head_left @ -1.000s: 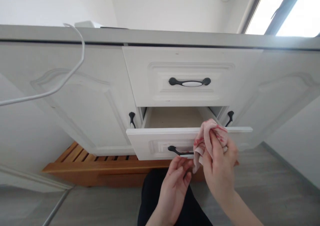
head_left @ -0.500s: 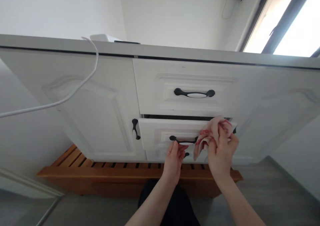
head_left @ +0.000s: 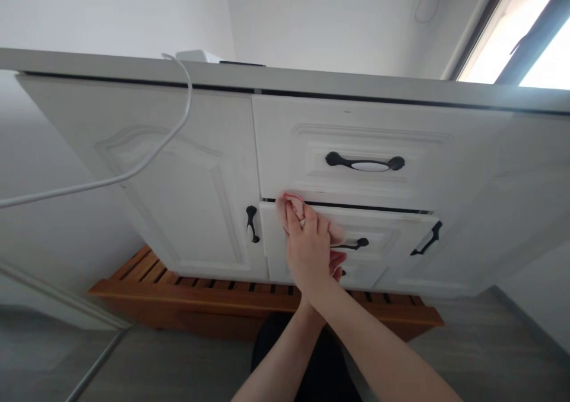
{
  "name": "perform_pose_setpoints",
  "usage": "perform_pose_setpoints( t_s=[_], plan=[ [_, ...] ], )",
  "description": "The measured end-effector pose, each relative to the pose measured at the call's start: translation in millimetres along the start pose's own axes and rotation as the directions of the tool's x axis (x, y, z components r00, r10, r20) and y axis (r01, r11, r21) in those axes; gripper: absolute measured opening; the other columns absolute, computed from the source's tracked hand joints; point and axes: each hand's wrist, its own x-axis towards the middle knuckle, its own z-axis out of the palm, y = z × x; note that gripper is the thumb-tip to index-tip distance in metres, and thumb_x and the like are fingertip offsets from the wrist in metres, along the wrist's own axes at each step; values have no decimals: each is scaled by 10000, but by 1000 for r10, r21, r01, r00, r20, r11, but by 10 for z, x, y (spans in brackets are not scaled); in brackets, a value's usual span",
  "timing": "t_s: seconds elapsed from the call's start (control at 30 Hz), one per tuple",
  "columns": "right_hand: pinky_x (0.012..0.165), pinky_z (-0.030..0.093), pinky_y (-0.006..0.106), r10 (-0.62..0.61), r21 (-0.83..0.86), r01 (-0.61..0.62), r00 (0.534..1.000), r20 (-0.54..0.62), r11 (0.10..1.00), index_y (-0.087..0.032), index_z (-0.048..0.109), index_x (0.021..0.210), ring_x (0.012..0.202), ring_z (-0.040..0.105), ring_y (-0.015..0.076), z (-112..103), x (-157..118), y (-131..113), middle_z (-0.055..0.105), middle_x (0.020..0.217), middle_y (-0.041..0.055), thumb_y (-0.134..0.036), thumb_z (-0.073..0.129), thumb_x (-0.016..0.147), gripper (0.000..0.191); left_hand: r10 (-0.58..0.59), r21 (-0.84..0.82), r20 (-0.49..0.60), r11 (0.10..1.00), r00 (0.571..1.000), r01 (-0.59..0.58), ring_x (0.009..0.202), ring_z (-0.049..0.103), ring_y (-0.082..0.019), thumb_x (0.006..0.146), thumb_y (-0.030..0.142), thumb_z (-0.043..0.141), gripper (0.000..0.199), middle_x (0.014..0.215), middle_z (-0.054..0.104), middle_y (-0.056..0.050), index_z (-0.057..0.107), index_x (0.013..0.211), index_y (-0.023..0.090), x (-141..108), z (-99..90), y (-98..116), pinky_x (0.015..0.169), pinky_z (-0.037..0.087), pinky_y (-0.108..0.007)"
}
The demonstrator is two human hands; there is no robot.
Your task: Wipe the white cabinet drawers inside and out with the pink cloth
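right hand (head_left: 308, 253) clutching pink cloth (head_left: 283, 210) at the drawer front (head_left: 392, 236), left hand (head_left: 337, 260) tucked beneath, near the handle (head_left: 358, 243), its hold i can't tell

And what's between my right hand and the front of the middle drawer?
In the head view, a bunched pink cloth lies between your right hand and the middle drawer's front, toward its left end.

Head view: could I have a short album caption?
Right hand holds a pink cloth at a white drawer front, crossed over the left hand near the dark handle.
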Motion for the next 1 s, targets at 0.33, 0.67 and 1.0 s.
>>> perform_pose_setpoints(
  t_s=[0.33, 0.67, 1.0],
  plan=[
    [897, 531, 491, -203, 82, 195, 974, 103, 977, -366, 477, 1455, 1154, 513, 272, 498, -60, -402, 524, 1391, 99, -166, 443, 980, 516, -169, -369, 125, 907, 978, 204, 1187, 629, -195, 924, 261, 591, 113, 1215, 707, -44, 693, 965, 234, -14, 134, -92, 806, 495, -245],
    [795, 492, 415, -74, 4, 74, 997, 39, 997, -283, 505, 1452, 975, 521, 252, 446, 144, -455, 563, 1182, 152, -191, 443, 992, 474, -212, -342, 104, 910, 972, 235, 1230, 601, -225, 852, 340, 664, 355, 1422, 600, -107, 694, 1179, 207, 20, -280, -400, 791, 500, -232],
    [800, 443, 380, -134, -58, 143, 981, 142, 988, -346, 528, 1426, 963, 496, 240, 868, -444, -206, 580, 1148, 105, -201, 566, 942, 507, -268, -412, -80, 886, 960, 213, 1031, 701, -244, 834, 276, 690, 290, 1057, 750, -148, 743, 1051, 90, -377, -819, -756, 1001, 475, -338]
  ],
)
